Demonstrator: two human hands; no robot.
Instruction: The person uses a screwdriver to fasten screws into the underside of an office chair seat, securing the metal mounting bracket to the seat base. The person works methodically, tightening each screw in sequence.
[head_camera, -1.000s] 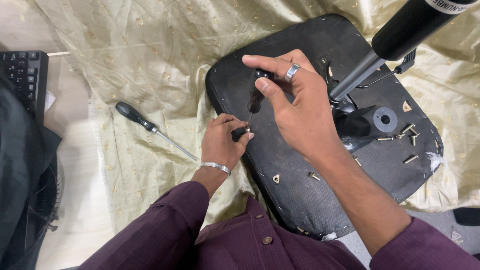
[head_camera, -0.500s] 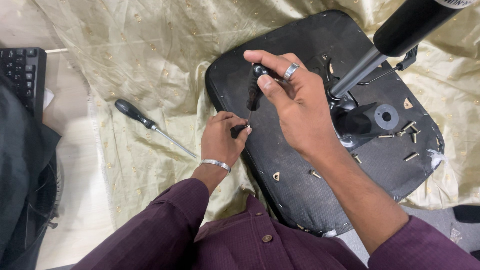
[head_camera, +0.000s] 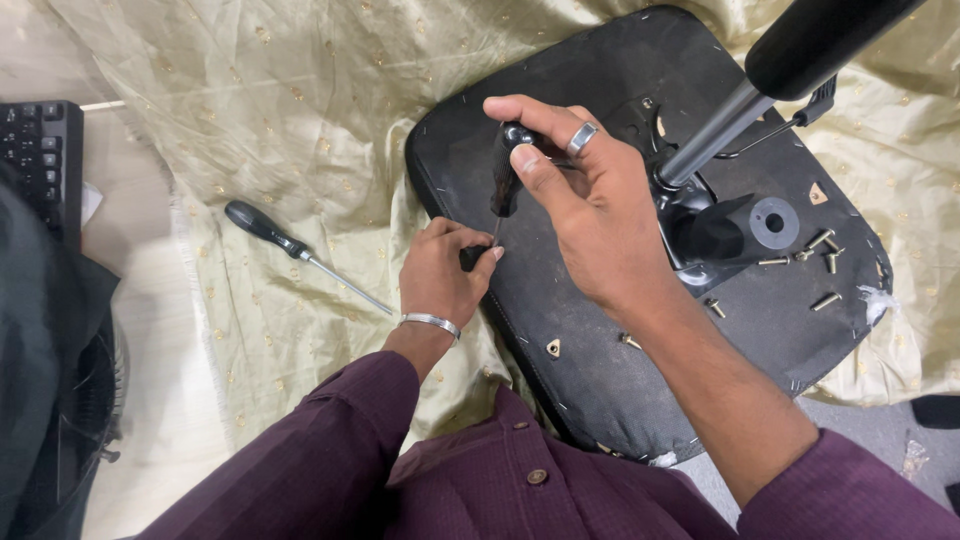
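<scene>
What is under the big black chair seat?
A pale gold cloth lies under the upturned chair seat, spreading out past its edges. What the cloth rests on beneath the seat is covered and cannot be seen.

Head view, steeply downward, close.

The right hand (head_camera: 590, 215) covers most of the black screwdriver handle (head_camera: 505, 170), and the shaft below it is too thin to follow to its tip. The left hand (head_camera: 445, 275) hides the small dark part (head_camera: 470, 258) pinched in its fingers, so its shape cannot be told. The chair seat (head_camera: 600, 380) passes under the right forearm. The gas cylinder (head_camera: 800, 50) is cut off at the top edge, the keyboard (head_camera: 40, 160) at the left. The screws (head_camera: 825, 262) are too small to tell apart.
</scene>
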